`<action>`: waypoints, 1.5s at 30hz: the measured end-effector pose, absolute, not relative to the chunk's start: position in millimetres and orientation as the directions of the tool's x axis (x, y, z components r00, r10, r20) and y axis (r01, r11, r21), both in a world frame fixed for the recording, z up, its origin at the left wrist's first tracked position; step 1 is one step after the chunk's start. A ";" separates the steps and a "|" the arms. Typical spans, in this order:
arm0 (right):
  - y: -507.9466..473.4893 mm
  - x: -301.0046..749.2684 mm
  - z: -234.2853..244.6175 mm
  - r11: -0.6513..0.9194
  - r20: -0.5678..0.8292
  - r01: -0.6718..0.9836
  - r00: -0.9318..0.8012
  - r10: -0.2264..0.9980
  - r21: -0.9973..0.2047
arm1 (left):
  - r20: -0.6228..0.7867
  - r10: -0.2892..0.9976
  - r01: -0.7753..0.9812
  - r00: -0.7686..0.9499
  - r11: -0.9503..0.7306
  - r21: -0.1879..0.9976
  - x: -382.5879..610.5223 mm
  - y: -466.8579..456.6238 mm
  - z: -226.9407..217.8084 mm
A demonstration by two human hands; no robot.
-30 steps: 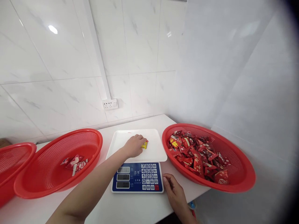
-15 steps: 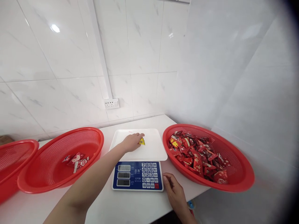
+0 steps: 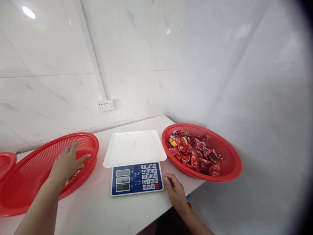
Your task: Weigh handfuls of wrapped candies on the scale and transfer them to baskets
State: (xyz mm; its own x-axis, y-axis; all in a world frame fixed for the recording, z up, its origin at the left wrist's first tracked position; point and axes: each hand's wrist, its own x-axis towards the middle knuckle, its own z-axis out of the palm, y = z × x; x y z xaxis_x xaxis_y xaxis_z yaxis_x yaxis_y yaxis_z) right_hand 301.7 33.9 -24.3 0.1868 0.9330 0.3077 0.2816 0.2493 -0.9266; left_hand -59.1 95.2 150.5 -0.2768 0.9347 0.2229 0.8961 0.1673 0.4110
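My left hand (image 3: pixel 66 161) hovers over the middle red mesh basket (image 3: pixel 31 163) with its fingers spread apart and nothing in them. A yellow candy (image 3: pixel 80 167) peeks out just below the fingers, lying among red wrapped candies in that basket. My right hand (image 3: pixel 174 192) rests on the white table beside the lower right corner of the scale (image 3: pixel 135 178), fingers loosely curled, holding nothing. The scale's white tray (image 3: pixel 134 147) is bare. Right of the scale stands a red basket (image 3: pixel 230 160) with several red wrapped candies (image 3: pixel 193 151).
A third red basket (image 3: pixel 6 161) shows at the far left edge. White tiled walls close in behind and to the right, with a wall socket (image 3: pixel 106 105) and a vertical conduit above it. The table's front edge runs just below my right hand.
My left hand carried the yellow candy off the scale tray, swung left to the middle basket and let it go. The tray now has nothing on it. The view has shifted left.
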 end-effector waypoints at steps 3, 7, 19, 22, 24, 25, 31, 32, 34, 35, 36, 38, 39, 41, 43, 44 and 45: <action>25.3 310.4 -3.7 0.350 0.437 0.390 0.162 0.885 -0.852 | 0.269 0.914 0.775 -0.304 0.073 0.627 -27.1 82.1 143.1; 36.7 344.8 51.7 0.421 0.578 0.575 0.112 0.809 -0.702 | 0.274 0.939 0.215 -0.209 -0.229 0.949 26.5 73.0 121.5; 118.2 399.6 91.6 0.174 -0.170 0.977 -0.194 0.966 -0.125 | -0.051 0.791 0.380 0.610 -0.236 0.894 80.8 28.8 120.7; 122.0 400.5 95.9 0.139 -0.156 0.984 -0.155 0.975 -0.111 | -0.031 0.842 0.401 0.539 -0.224 0.888 70.6 31.9 128.7; 125.0 408.4 104.1 0.089 -0.133 0.982 -0.112 0.985 -0.165 | -0.008 0.859 0.385 0.511 -0.221 0.896 65.4 33.2 131.3; 126.5 414.2 108.8 0.063 -0.114 0.981 -0.085 0.990 -0.185 | 0.008 0.867 0.369 0.499 -0.221 0.903 63.1 33.7 131.9; 132.5 450.5 128.9 -0.077 0.043 0.928 0.099 0.994 -0.364 | 0.022 0.900 0.350 0.435 -0.192 0.917 47.2 43.2 129.6; 133.4 453.8 130.1 -0.096 0.059 0.920 0.128 0.990 -0.381 | 0.021 0.911 0.350 0.413 -0.180 0.919 43.6 46.0 128.4; 135.6 457.4 130.9 -0.139 0.078 0.915 0.181 0.980 -0.380 | 0.030 0.932 0.335 0.362 -0.160 0.928 36.0 51.1 125.8; 137.1 458.0 130.3 -0.159 0.084 0.917 0.203 0.976 -0.365 | 0.043 0.940 0.321 0.338 -0.158 0.934 32.3 52.9 124.6; 138.8 458.0 129.1 -0.173 0.091 0.922 0.217 0.972 -0.345 | 0.064 0.948 0.304 0.313 -0.164 0.939 28.9 54.0 123.6; 142.7 456.9 125.1 -0.178 0.111 0.934 0.221 0.969 -0.310 | 0.096 0.959 0.281 0.266 -0.173 0.944 23.5 54.1 122.6; 144.9 456.1 122.8 -0.168 0.124 0.938 0.214 0.969 -0.304 | 0.101 0.966 0.280 0.239 -0.168 0.945 21.6 53.2 122.8; 149.5 454.7 118.2 -0.138 0.156 0.936 0.197 0.968 -0.325 | 0.101 0.978 0.286 0.180 -0.150 0.946 19.2 50.5 124.1; 153.9 453.8 115.2 -0.096 0.180 0.919 0.176 0.968 -0.384 | 0.105 0.986 0.298 0.129 -0.140 0.944 18.2 47.9 126.1; 155.9 453.4 114.4 -0.072 0.187 0.905 0.164 0.969 -0.419 | 0.114 0.986 0.302 0.120 -0.146 0.942 17.9 46.9 127.0; 157.5 453.1 114.2 -0.050 0.189 0.889 0.152 0.970 -0.456 | 0.124 0.985 0.308 0.118 -0.155 0.939 17.7 46.3 127.5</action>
